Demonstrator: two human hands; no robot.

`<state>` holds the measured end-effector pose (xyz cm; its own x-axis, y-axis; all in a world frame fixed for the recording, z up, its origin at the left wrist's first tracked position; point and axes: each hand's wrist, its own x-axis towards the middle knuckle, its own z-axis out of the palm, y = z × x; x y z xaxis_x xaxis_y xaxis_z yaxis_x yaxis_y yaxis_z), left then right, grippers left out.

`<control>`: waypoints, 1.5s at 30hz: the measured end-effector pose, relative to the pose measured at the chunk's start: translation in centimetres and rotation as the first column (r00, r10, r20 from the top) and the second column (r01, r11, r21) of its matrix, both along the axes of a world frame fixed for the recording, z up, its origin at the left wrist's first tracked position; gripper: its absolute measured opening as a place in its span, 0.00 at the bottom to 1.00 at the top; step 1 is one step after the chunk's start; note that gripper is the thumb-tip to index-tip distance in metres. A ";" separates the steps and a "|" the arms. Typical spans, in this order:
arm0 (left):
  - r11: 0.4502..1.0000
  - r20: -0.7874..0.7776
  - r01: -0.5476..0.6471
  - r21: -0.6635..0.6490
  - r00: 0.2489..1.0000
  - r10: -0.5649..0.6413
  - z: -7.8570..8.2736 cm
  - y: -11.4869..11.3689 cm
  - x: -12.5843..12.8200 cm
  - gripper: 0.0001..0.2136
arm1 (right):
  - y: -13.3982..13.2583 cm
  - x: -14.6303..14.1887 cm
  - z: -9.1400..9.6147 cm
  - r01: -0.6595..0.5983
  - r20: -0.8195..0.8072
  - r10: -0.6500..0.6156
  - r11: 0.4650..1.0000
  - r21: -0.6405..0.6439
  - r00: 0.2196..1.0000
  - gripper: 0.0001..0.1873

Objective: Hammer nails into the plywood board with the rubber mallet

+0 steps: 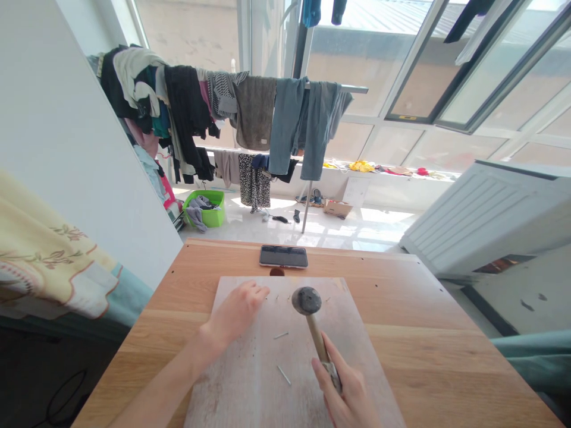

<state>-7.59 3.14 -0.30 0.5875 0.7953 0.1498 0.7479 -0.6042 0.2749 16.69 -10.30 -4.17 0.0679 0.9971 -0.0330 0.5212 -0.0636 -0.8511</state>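
Observation:
My right hand (345, 386) is wrapped round the handle of a rubber mallet (307, 301), whose dark round head is raised over the board, toward its far side. On the left part of the pale wooden board (241, 380) rests my left hand (241, 306), fingers curled together; what they pinch, if anything, is hidden. Several small nails stand in a row along the far part of the board, to the right of my left fingers. Nearer me, one loose nail (281, 335) and another, longer nail (284, 375) lie flat on the board.
The board lies on a wooden table (428, 351). A phone (284, 256) lies beyond it, with a small dark round thing (277, 271) between. Past the table are a clothes rack (357, 89), a green basket (216, 215) and a white cabinet-like unit (486, 208). A curtain (57, 261) hangs left.

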 end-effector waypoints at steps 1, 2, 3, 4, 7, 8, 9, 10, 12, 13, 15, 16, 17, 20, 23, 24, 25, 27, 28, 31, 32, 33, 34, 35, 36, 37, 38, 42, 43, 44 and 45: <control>1.000 -0.034 0.017 -0.007 0.999 -0.018 0.4 0.1 0.2 0.12 | 0.1 0.1 0.1 -0.018 0.015 0.018 1.000 0.010 1.000 0.38; 0.999 -0.061 0.038 -0.016 0.997 -0.039 0.8 0.2 0.4 0.12 | 0.1 0.2 0.2 -0.027 0.028 0.027 0.999 0.021 0.999 0.37; 0.998 -0.082 0.058 -0.026 0.995 -0.060 1.2 0.3 0.6 0.13 | 0.1 0.3 0.3 -0.032 0.035 0.031 0.999 0.031 0.999 0.37; 0.997 -0.097 0.072 -0.033 0.992 -0.075 1.5 0.3 0.7 0.13 | 0.0 0.4 0.4 -0.031 0.039 0.029 0.999 0.035 0.999 0.37; 0.995 -0.117 0.088 -0.038 0.989 -0.092 2.3 0.3 0.8 0.14 | -0.2 0.3 0.5 -0.007 0.040 0.006 0.999 0.036 0.999 0.37; 0.995 -0.118 0.091 -0.036 0.988 -0.095 2.4 0.2 0.8 0.15 | -0.2 0.3 0.5 -0.004 0.041 0.003 0.999 0.035 0.999 0.36; 0.995 -0.118 0.092 -0.033 0.988 -0.096 2.4 0.2 0.7 0.15 | -0.2 0.3 0.6 -0.004 0.042 0.003 0.999 0.035 0.999 0.36; 0.995 -0.121 0.093 -0.030 0.988 -0.096 2.3 0.2 0.7 0.15 | -0.2 0.3 0.6 -0.010 0.046 0.008 0.999 0.037 0.999 0.36; 0.996 -0.137 0.088 -0.024 0.986 -0.091 2.1 0.2 0.7 0.15 | -0.2 0.3 0.5 -0.031 0.055 0.028 0.999 0.045 0.998 0.36; 0.996 -0.148 0.085 -0.017 0.985 -0.087 2.0 0.3 0.7 0.15 | -0.2 0.3 0.5 -0.036 0.061 0.033 0.998 0.052 0.998 0.36; 0.997 -0.172 0.081 -0.001 0.982 -0.080 1.9 0.3 0.9 0.15 | -0.2 0.3 0.3 -0.044 0.076 0.038 0.997 0.068 0.996 0.36; 0.997 -0.184 0.081 0.005 0.980 -0.078 2.0 0.4 1.0 0.16 | -0.2 0.4 0.2 -0.050 0.082 0.044 0.996 0.072 0.996 0.36; 0.997 -0.194 0.080 0.008 0.978 -0.077 2.1 0.4 1.2 0.16 | -0.2 0.4 0.1 -0.054 0.086 0.047 0.996 0.076 0.995 0.36; 0.997 -0.188 0.075 -0.011 0.979 -0.076 2.3 0.6 1.5 0.16 | -0.3 0.4 -0.1 -0.068 0.091 0.060 0.995 0.079 0.994 0.36; 0.996 -0.057 0.054 -0.076 0.997 -0.058 1.9 1.1 1.4 0.14 | -0.4 0.3 -0.2 -0.055 0.080 0.049 0.995 0.079 0.996 0.35; 0.992 0.021 0.044 -0.116 0.999 -0.042 1.6 1.2 1.3 0.14 | -0.3 0.3 -0.2 -0.047 0.076 0.041 0.996 0.077 0.996 0.35; 0.986 0.109 0.030 -0.165 0.994 -0.013 1.2 1.4 1.0 0.14 | -0.3 0.2 -0.2 -0.040 0.068 0.035 0.997 0.073 0.997 0.35; 0.962 0.281 0.002 -0.274 0.956 0.078 0.1 1.6 0.6 0.14 | -0.3 0.0 -0.1 -0.024 0.039 0.022 0.998 0.051 0.999 0.36; 0.947 0.350 -0.013 -0.320 0.927 0.131 -0.5 1.7 0.4 0.14 | -0.3 -0.1 -0.1 -0.022 0.016 0.021 0.999 0.030 1.000 0.37; 0.915 0.480 -0.045 -0.401 0.840 0.252 -1.9 1.4 0.0 0.12 | -0.2 -0.6 0.1 -0.035 -0.071 0.030 0.997 -0.066 0.997 0.39; 0.909 0.508 -0.049 -0.413 0.816 0.275 -2.3 1.2 -0.1 0.10 | -0.1 -0.8 0.1 -0.037 -0.093 0.029 0.995 -0.089 0.995 0.40; 0.905 0.530 -0.053 -0.421 0.795 0.294 -2.5 1.1 -0.1 0.09 | 0.0 -1.1 0.0 -0.033 -0.112 0.022 0.994 -0.099 0.993 0.40; 0.903 0.547 -0.058 -0.425 0.779 0.308 -2.7 0.9 -0.1 0.08 | 0.2 -1.4 0.0 -0.022 -0.128 0.010 0.995 -0.095 0.992 0.40; 0.903 0.559 -0.064 -0.425 0.766 0.318 -2.8 0.8 0.0 0.08 | 0.4 -1.8 0.0 -0.016 -0.143 0.004 0.996 -0.083 0.990 0.40; 0.903 0.566 -0.068 -0.424 0.759 0.322 -2.8 0.7 0.0 0.07 | 0.6 -2.2 -0.1 -0.015 -0.157 0.004 0.997 -0.070 0.988 0.40; 0.904 0.570 -0.069 -0.422 0.755 0.324 -2.8 0.7 0.1 0.07 | 0.9 -2.6 -0.1 -0.016 -0.167 0.006 0.998 -0.063 0.986 0.39; 0.904 0.574 -0.064 -0.423 0.753 0.322 -2.8 0.7 0.1 0.07 | 1.1 -3.1 0.0 -0.023 -0.175 0.012 0.998 -0.064 0.985 0.39; 0.901 0.601 -0.031 -0.433 0.735 0.314 -2.6 0.7 0.3 0.07 | 1.9 -4.5 0.3 -0.036 -0.172 0.021 0.996 -0.084 0.985 0.38; 0.900 0.607 -0.022 -0.435 0.731 0.312 -2.6 0.7 0.3 0.07 | 2.0 -4.7 0.4 -0.048 -0.171 0.034 0.995 -0.083 0.985 0.37; 0.900 0.613 -0.015 -0.435 0.727 0.309 -2.5 0.7 0.3 0.08 | 2.1 -4.8 0.4 -0.063 -0.167 0.049 0.995 -0.076 0.985 0.36; 0.901 0.618 -0.010 -0.435 0.725 0.306 -2.5 0.7 0.3 0.08 | 2.2 -4.9 0.4 -0.074 -0.157 0.064 0.995 -0.061 0.986 0.35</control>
<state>-7.26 3.81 -2.78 0.3142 0.9423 0.1154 0.3585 -0.2303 0.9047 11.76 -8.11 -3.76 -0.0122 0.9945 -0.1038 0.3888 -0.0909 -0.9168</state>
